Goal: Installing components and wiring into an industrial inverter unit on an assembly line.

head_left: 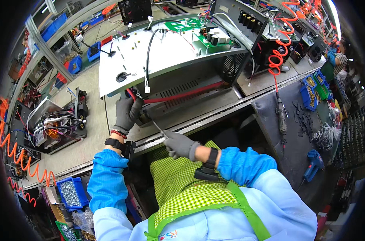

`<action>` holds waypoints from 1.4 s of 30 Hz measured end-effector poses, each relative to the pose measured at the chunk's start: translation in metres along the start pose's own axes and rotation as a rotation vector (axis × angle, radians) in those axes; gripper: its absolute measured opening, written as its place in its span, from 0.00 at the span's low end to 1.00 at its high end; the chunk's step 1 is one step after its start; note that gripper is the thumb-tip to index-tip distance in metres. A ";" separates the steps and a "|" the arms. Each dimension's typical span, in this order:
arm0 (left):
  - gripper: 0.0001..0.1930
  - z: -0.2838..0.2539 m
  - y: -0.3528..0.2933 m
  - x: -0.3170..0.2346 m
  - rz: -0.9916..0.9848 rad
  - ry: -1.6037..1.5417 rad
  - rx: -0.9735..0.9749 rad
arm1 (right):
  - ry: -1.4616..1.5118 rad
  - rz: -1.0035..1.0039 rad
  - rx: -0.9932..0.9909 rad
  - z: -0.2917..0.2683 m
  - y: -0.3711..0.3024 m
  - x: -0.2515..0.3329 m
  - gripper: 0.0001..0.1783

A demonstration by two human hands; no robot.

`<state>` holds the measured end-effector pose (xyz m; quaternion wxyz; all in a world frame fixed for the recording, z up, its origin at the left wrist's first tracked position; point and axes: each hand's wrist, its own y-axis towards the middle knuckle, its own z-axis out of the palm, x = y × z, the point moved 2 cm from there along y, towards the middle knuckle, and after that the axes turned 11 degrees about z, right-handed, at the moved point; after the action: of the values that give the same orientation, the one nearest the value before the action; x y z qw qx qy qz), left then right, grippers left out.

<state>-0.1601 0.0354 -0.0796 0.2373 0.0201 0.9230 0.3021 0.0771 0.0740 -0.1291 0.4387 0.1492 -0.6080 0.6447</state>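
"Left?"

"Left hand (128,112), closed on red cable (182,94), at left end of chassis (174,58); cable's long axis runs rightward."

"Right?"

"Tool (158,128), shaft slanting up-left toward left hand; right hand (181,145), clenched on it, farther from cable."

1. The left hand (127,114) and right hand (182,144) are gloved in grey.
2. The sleeves (108,176) are coloured bright blue, the shirt (284,197) pale blue.
3. The apron (174,176) is checked in lime green and pale yellow (small gingham squares) and trimmed in plain green.
4. The panel (170,60) is finished in white.
5. The cable (182,94) is coloured red, the coiled hose (275,63) orange-red.
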 end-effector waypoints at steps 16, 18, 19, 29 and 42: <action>0.23 0.004 0.001 0.003 0.008 0.048 -0.075 | -0.333 -0.175 -0.175 0.051 0.006 -0.006 0.23; 0.22 0.003 0.003 0.002 0.036 0.065 -0.077 | -0.365 -0.334 -0.180 0.057 0.011 0.005 0.20; 0.22 0.002 0.004 0.002 0.063 0.082 -0.079 | -0.396 -0.494 -0.185 0.057 0.013 0.013 0.18; 0.09 0.032 0.006 0.028 0.547 0.538 -0.033 | -0.385 -0.351 -0.388 0.056 0.064 -0.041 0.35; 0.17 0.054 -0.007 0.121 -0.131 -0.248 0.283 | -1.013 -0.594 -0.501 0.147 0.137 0.038 0.17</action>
<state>-0.2423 0.0817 -0.1732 0.3634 0.0303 0.9192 0.1484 -0.0972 -0.0285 -0.1591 0.2783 0.4906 -0.8051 0.1836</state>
